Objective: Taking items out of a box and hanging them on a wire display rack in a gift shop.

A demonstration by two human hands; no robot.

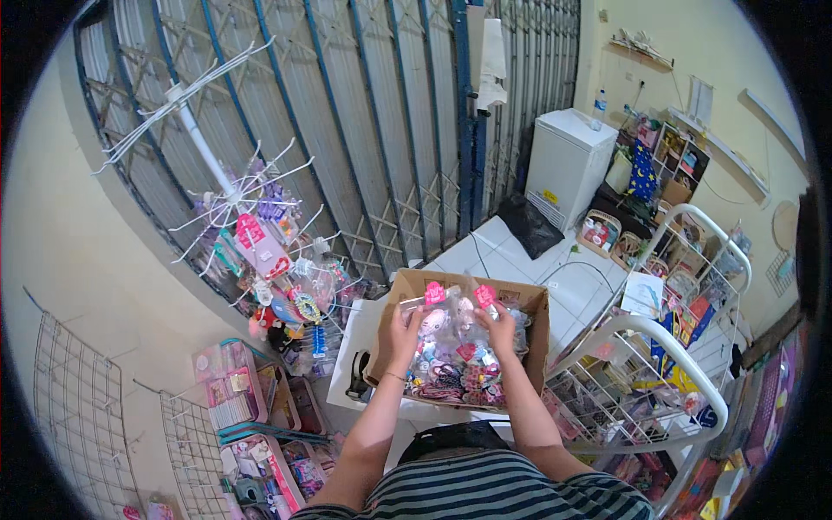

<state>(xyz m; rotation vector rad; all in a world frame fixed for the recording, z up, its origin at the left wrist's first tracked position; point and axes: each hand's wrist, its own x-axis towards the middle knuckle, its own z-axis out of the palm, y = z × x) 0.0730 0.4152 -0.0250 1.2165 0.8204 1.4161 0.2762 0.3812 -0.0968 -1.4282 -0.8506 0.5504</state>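
Observation:
A cardboard box (pixel 536 364) stands in front of me, filled with small packaged accessories (pixel 455 377). Over its left part, my left hand (pixel 406 331) holds a clear plastic packet with a pink header (pixel 433 294). My right hand (pixel 497 328) grips another clear packet, also with a pink header (pixel 485 296), a little to the right. Small pale items show inside both packets. The far side of the box lies just beyond my fingers. To the left, a white wire display rack (pixel 234 195) carries many hanging packets.
Pink baskets (pixel 260 396) of small goods stand at lower left, near wire grids (pixel 84 390). On the right is a white metal rack (pixel 682 351) full of goods. A white chest freezer (pixel 565 162) and a black plastic bag (pixel 533 227) stand by the folding shutter (pixel 364 130).

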